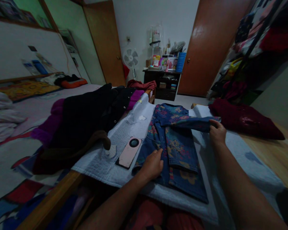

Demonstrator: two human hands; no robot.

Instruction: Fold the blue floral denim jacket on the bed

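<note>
A blue denim jacket with a floral print lies spread on a light blue quilted cloth. My right hand grips the end of one sleeve, which stretches out to the right across the garment and is lifted a little at the cuff. Lower on the jacket's left half rests my left hand, its fingers curled against the front and partly hidden. Just left of that hand, a pink phone with a round black camera ring lies back side up on the cloth.
To the left, a black coat with purple lining is heaped over the bed. A dark red folded garment lies at the right on a wooden surface. Farther back stand a dark cabinet and a white fan.
</note>
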